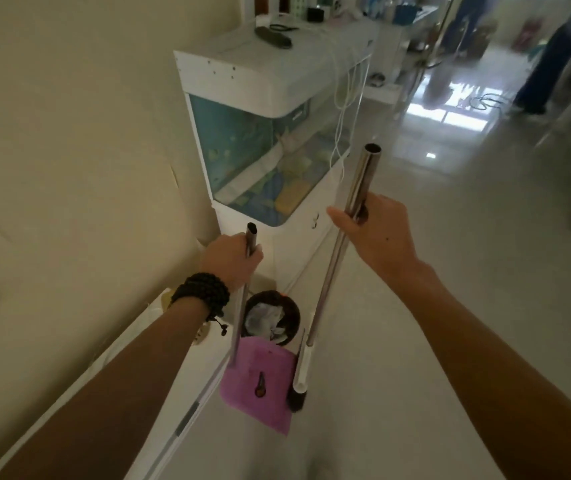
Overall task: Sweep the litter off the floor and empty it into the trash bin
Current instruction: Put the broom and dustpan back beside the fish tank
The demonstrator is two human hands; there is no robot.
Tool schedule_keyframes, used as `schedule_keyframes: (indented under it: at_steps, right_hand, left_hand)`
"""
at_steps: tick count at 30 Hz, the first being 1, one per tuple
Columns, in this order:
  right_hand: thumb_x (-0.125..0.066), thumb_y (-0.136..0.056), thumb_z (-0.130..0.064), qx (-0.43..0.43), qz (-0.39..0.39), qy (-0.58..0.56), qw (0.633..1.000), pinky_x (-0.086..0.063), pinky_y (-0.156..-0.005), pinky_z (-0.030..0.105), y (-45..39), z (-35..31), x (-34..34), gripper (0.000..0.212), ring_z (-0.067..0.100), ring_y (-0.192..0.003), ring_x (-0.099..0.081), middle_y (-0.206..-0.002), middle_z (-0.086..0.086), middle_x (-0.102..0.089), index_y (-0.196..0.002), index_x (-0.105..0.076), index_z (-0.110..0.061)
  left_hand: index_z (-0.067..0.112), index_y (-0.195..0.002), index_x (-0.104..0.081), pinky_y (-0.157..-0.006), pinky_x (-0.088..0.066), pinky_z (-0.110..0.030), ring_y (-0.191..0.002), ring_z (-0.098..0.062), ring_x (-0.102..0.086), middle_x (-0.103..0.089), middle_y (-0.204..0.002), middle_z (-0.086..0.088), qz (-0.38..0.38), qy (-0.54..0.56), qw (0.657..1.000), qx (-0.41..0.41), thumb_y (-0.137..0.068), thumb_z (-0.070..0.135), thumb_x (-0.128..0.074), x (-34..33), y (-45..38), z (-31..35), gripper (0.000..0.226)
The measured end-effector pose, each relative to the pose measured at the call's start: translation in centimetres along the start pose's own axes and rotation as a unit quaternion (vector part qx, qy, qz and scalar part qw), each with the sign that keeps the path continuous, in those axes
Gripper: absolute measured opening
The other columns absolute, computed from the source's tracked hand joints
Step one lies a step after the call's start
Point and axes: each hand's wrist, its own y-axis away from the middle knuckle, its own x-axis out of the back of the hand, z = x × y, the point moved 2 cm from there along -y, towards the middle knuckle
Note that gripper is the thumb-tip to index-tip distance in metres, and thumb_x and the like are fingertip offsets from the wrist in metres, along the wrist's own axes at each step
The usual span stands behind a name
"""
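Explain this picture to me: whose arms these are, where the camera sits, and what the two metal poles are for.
The camera is worn on a person's head and looks down, so the arms are the wearer's own. The left hand, with a bead bracelet on its wrist, grips the handle of a pink dustpan. The right hand holds the broom handle; the broom head rests on the floor beside the pan. Just beyond the dustpan stands a round trash bin with crumpled waste inside. Behind it, against the wall, is a fish tank on a white cabinet. The far room is too blurred to describe.
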Motion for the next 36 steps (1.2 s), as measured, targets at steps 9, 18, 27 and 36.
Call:
schedule_keyframes:
  at_steps: [9, 18, 27, 36]
  right_hand:
    - [-0.057, -0.098, -0.039, -0.184, -0.028, -0.153, 0.970, -0.049, -0.041, 0.016, 0.4, 9.8, 6.0, 0.029, 0.013, -0.043, -0.066, -0.084, 0.003, -0.070, -0.100, -0.054, -0.010]
    - [-0.053, -0.101, -0.016, -0.190, -0.147, -0.223, 0.945, -0.062, -0.058, 0.040, -6.4, 23.2, 9.1, 0.004, 0.020, -0.054, -0.072, -0.095, 0.009, -0.068, -0.100, -0.056, -0.014]
    - [-0.058, -0.099, -0.020, -0.086, -0.145, -0.204, 0.964, -0.052, -0.049, 0.012, -17.3, 30.2, 4.5, 0.010, 0.016, -0.054, -0.068, -0.085, 0.002, -0.068, -0.104, -0.058, -0.011]
    - [-0.059, -0.097, -0.032, -0.007, -0.162, -0.188, 0.969, -0.060, -0.063, 0.035, -30.4, 37.3, -5.7, 0.020, 0.015, -0.064, -0.069, -0.074, -0.001, -0.069, -0.103, -0.061, -0.014]
  left_hand:
    - [0.016, -0.062, -0.043, -0.050, -0.032, -0.026, -0.052, -0.015, -0.047, -0.051, -0.058, -0.001, -0.064, 0.026, 0.997, -0.042, -0.098, 0.032, -0.051, -4.9, -3.9, 10.0, 0.041]
    - [0.002, -0.074, -0.061, -0.076, -0.058, -0.041, -0.077, -0.035, -0.069, -0.070, -0.078, -0.020, -0.092, 0.064, 0.993, 0.038, -0.097, 0.030, -0.058, -10.7, -12.0, 18.8, 0.036]
    - [0.001, -0.093, -0.073, -0.085, -0.056, -0.042, -0.086, -0.030, -0.070, -0.076, -0.088, -0.017, -0.070, 0.075, 0.987, 0.123, -0.096, 0.041, -0.060, -15.1, -19.7, 19.8, 0.042]
    - [0.002, -0.093, -0.074, -0.085, -0.057, -0.044, -0.087, -0.032, -0.069, -0.075, -0.092, -0.019, -0.046, 0.148, 0.967, 0.203, -0.098, 0.034, -0.059, -19.5, -30.9, 18.0, 0.036]
